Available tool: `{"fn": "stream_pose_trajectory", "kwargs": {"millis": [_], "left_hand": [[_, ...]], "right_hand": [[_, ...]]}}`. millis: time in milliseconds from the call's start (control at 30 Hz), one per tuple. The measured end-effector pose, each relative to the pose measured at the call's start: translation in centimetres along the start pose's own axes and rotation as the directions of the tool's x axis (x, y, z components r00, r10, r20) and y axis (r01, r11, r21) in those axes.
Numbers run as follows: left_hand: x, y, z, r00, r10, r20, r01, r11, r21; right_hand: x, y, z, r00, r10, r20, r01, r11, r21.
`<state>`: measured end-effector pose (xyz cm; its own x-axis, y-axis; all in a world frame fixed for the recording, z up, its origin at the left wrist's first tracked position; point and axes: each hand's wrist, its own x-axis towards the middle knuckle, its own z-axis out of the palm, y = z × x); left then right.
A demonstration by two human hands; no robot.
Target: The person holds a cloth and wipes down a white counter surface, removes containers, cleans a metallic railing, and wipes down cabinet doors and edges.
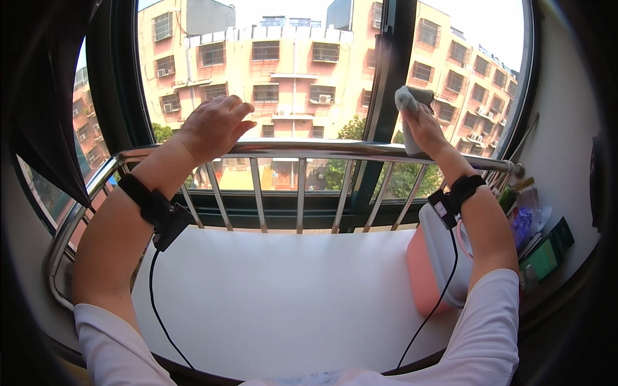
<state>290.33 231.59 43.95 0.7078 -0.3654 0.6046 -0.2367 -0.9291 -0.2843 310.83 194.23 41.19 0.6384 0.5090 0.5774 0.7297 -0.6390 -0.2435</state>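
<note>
My right hand is raised in front of the window and closed on a light grey cloth. Part of the cloth bunches above the fingers, and a length hangs down to the metal railing. A darker grey patch shows behind the fingertips; I cannot tell whether it belongs to the cloth. My left hand is held up just above the railing's left half, fingers loosely bent and thumb apart, with nothing visible in it. Behind both hands stands the window, its dark frame post beside the cloth.
Below the railing lies a white tabletop. A pink box with a grey lid stands at its right, next to assorted small items. A dark folded fabric or umbrella hangs at the left. Cables run from both forearm straps.
</note>
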Motion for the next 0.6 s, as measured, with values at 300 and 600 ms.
{"fn": "stream_pose_trajectory", "kwargs": {"millis": [300, 600], "left_hand": [[10.2, 10.3, 15.3, 0.978, 0.025, -0.206, -0.098, 0.929, -0.357], [12.4, 11.2, 17.9, 1.000, 0.020, 0.009, -0.017, 0.951, -0.308]], "right_hand": [[1.0, -1.7, 7.0, 0.945, 0.006, 0.327, 0.067, 0.975, -0.210], [1.4, -1.2, 9.7, 0.944, -0.327, 0.032, 0.323, 0.908, -0.267]]}}
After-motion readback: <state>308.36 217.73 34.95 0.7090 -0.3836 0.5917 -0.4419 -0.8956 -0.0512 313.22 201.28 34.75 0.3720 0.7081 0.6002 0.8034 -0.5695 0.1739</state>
